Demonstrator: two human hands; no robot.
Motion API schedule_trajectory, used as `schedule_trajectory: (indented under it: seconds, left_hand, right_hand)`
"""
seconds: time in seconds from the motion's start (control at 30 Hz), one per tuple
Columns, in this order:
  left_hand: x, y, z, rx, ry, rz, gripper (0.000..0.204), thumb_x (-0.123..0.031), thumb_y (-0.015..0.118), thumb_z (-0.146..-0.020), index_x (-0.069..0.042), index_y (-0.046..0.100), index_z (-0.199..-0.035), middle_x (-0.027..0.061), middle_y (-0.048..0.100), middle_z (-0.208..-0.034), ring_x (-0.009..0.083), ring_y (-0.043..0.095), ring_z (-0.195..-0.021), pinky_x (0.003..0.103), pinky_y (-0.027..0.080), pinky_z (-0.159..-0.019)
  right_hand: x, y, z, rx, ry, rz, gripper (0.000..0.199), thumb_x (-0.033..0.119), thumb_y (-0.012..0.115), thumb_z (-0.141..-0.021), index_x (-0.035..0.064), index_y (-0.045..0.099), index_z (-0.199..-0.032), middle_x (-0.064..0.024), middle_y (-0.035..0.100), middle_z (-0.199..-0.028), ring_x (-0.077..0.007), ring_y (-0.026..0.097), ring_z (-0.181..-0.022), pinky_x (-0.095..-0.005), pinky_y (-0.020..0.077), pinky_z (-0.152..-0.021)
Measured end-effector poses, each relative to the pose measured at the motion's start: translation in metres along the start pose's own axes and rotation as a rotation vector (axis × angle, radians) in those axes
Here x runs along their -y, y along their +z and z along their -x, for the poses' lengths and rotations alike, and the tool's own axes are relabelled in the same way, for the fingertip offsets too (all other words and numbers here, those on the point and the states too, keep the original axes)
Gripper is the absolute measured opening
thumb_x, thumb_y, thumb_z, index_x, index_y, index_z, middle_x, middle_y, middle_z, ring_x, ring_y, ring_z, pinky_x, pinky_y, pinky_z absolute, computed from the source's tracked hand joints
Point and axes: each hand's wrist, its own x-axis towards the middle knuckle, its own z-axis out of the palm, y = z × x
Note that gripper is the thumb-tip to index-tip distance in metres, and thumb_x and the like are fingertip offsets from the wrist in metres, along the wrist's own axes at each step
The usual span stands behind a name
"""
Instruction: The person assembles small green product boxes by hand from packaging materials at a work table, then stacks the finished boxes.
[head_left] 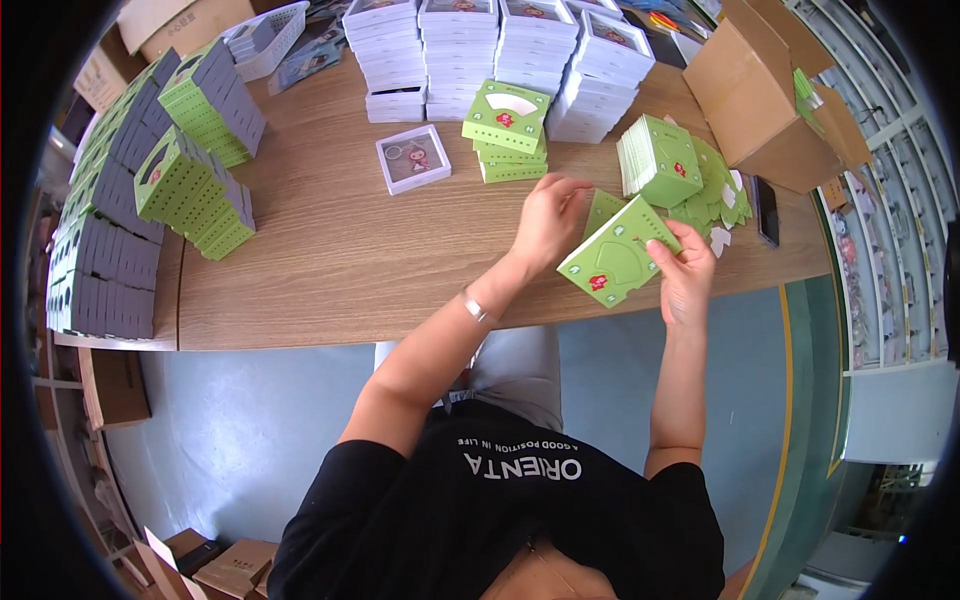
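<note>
My right hand (687,270) grips a flat green cardboard sleeve (620,250) at its right edge, thumb on top. The sleeve is tilted over the table's front edge and shows a red printed figure and a fan-shaped outline. My left hand (548,222) hovers just left of it, fingers loosely bent and holding nothing that I can see. Behind the sleeve shows another green card piece (603,208), partly covered. A white framed box (413,160) with a keychain under its clear window lies beyond my left hand. Next to it stand several green-sleeved boxes (507,115) in a stack.
Tall stacks of white boxes (460,55) line the back. Green-sleeved boxes (110,210) fill the left side. On the right are a bundle of flat sleeves (660,160), loose green scraps (715,190), a phone (766,212) and an open carton (760,100). A white basket (275,45) stands back left.
</note>
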Motion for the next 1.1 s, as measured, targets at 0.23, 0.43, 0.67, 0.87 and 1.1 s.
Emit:
schedule_trajectory:
  seconds: [0.23, 0.43, 0.67, 0.87, 1.1]
  left_hand:
    - [-0.047, -0.097, 0.048, 0.339, -0.475, 0.507, 0.027, -0.024, 0.059, -0.094, 0.001, 0.068, -0.100, 0.0000, 0.063, -0.074, 0.0032, 0.052, -0.068, 0.020, 0.043, -0.060]
    - [-0.047, -0.124, 0.077, 0.019, -0.346, 0.166, 0.025, -0.021, 0.058, -0.095, 0.002, 0.067, -0.098, -0.0030, 0.059, -0.073, 0.0035, 0.047, -0.066, 0.019, 0.038, -0.056]
    - [-0.058, -0.140, 0.079, -0.055, -0.425, 0.358, 0.017, -0.013, 0.056, -0.094, 0.002, 0.065, -0.098, -0.0026, 0.058, -0.076, 0.0042, 0.049, -0.068, 0.020, 0.040, -0.057]
    - [-0.058, -0.155, 0.079, 0.016, 0.147, -0.588, 0.016, -0.002, 0.055, -0.088, 0.000, 0.064, -0.100, 0.0102, 0.065, -0.087, 0.0160, 0.060, -0.074, 0.028, 0.048, -0.067]
    - [-0.054, -0.159, 0.082, 0.174, -0.624, 0.575, 0.014, -0.007, 0.056, -0.091, 0.003, 0.064, -0.099, 0.0081, 0.068, -0.091, 0.0104, 0.060, -0.083, 0.029, 0.049, -0.071]
  right_hand:
    - [-0.028, 0.045, -0.005, 0.145, 0.147, 0.025, 0.040, 0.002, 0.074, -0.077, -0.0030, 0.058, -0.113, -0.0093, 0.064, -0.101, -0.0136, 0.061, -0.089, -0.0265, 0.0489, -0.081]
    - [-0.009, 0.111, 0.025, 0.502, -0.468, 1.144, 0.107, 0.022, 0.088, -0.055, 0.0079, 0.028, -0.144, -0.0220, 0.028, -0.141, -0.0335, 0.033, -0.129, -0.0493, 0.0265, -0.107]
    - [-0.019, 0.130, 0.029, 0.584, -0.466, 1.075, 0.118, 0.018, 0.088, -0.050, 0.0096, 0.020, -0.146, -0.0168, 0.027, -0.141, -0.0375, 0.027, -0.132, -0.0494, 0.0246, -0.108]
    - [-0.030, 0.134, 0.030, 0.659, -0.552, 1.082, 0.112, 0.016, 0.085, -0.053, 0.0106, 0.023, -0.145, -0.0192, 0.031, -0.137, -0.0364, 0.032, -0.128, -0.0508, 0.0230, -0.108]
    - [-0.032, 0.142, 0.032, 0.698, -0.566, 1.014, 0.112, 0.013, 0.085, -0.053, 0.0092, 0.023, -0.145, -0.0189, 0.030, -0.139, -0.0358, 0.031, -0.130, -0.0529, 0.0231, -0.108]
